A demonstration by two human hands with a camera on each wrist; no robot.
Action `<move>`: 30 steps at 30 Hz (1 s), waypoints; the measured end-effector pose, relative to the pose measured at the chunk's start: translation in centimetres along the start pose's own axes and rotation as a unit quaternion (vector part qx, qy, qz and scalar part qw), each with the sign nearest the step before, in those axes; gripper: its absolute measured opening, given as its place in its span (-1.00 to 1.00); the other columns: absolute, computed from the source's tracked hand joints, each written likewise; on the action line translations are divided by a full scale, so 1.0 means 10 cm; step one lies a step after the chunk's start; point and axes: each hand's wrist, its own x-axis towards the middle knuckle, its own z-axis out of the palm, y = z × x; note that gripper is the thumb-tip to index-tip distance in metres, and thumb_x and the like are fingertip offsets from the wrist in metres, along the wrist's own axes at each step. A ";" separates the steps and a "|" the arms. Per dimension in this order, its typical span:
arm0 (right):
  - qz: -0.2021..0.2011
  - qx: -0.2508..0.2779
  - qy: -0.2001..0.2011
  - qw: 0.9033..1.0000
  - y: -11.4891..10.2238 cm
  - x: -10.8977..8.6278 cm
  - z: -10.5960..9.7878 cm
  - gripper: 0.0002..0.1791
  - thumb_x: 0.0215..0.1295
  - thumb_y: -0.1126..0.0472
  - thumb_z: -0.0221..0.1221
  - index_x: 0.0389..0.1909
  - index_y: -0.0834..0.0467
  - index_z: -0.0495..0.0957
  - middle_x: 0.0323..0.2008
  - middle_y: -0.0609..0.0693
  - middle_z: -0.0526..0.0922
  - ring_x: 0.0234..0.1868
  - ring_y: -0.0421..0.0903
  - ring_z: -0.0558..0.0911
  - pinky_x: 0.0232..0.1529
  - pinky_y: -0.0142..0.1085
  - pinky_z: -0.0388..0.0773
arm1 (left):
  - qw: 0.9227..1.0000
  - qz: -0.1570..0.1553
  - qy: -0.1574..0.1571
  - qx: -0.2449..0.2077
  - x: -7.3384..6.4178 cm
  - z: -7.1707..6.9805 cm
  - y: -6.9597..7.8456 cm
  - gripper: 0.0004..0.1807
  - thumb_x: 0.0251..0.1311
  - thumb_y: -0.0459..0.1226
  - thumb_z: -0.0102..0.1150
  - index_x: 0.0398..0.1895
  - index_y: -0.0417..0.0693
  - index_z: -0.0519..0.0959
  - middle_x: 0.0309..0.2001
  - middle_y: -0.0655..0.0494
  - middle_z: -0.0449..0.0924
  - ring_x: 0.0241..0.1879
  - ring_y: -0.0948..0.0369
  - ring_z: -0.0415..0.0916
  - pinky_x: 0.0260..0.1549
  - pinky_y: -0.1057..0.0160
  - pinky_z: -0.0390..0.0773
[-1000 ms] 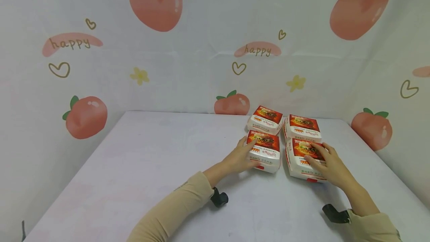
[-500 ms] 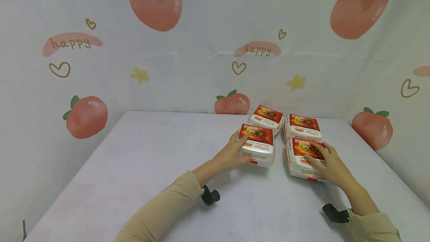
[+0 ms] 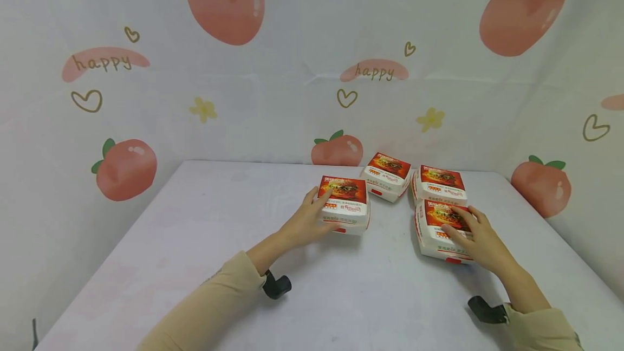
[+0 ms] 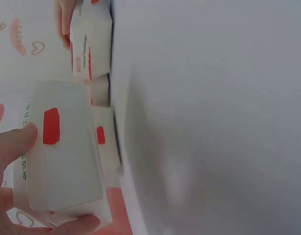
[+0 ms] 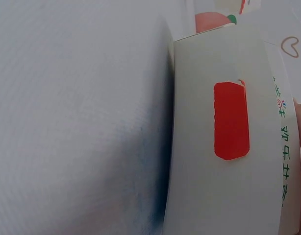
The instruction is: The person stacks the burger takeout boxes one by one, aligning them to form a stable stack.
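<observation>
My left hand (image 3: 304, 222) grips a white burger box (image 3: 343, 207) with a red burger picture on its lid. In the left wrist view that burger box (image 4: 67, 147) is raised off the table, with thumb and fingers on its sides. My right hand (image 3: 480, 240) lies over the front right burger box (image 3: 443, 240), its thumb and a finger on the lid and other fingers bent at the right side. In the right wrist view this burger box (image 5: 219, 186) sits on the table, its red tab facing the camera. Part of the right hand is hidden there.
Two more burger boxes stand at the back: a left one (image 3: 387, 175) and a right one (image 3: 439, 183), the latter just behind the box under my right hand. A white table (image 3: 219, 215) meets a fruit-printed backdrop (image 3: 273, 96). Black wrist mounts (image 3: 277, 286) hang below both sleeves.
My left hand has lifted its burger box from the front left place and carried it leftward, leaving a gap before the back left box. The right hand and its box have stayed put.
</observation>
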 end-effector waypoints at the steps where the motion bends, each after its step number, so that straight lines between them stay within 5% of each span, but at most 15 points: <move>1: 0.001 -0.001 0.000 1.000 0.00 0.00 0.00 -0.14 0.32 -0.25 -0.07 0.39 0.28 -0.02 0.31 0.56 -0.14 0.19 0.61 0.11 -0.01 0.49 0.21 | 1.000 -0.002 0.003 0.003 -0.02 -0.02 -0.02 -0.10 0.09 -0.03 0.27 0.45 0.00 0.05 0.47 -0.18 -0.18 0.39 -0.10 0.06 0.21 -0.13 0.38; 13: 0.008 0.003 -0.003 1.000 0.01 0.01 0.01 -0.11 0.31 -0.28 -0.07 0.40 0.26 -0.04 0.32 0.55 -0.17 0.19 0.61 0.10 -0.02 0.49 0.22 | 0.999 -0.013 0.031 0.002 -0.22 -0.14 -0.24 -0.12 0.11 -0.07 0.27 0.44 -0.04 0.06 0.46 -0.23 -0.18 0.40 -0.16 0.04 0.23 -0.15 0.34; 30: 0.009 0.005 -0.007 1.000 0.01 -0.01 0.01 -0.12 0.32 -0.27 -0.08 0.41 0.26 -0.05 0.32 0.54 -0.18 0.16 0.60 0.13 -0.05 0.48 0.26 | 0.999 -0.026 0.025 0.008 -0.25 -0.07 -0.36 -0.10 0.09 -0.06 0.28 0.43 -0.11 0.07 0.44 -0.29 -0.15 0.36 -0.20 0.10 0.22 -0.19 0.32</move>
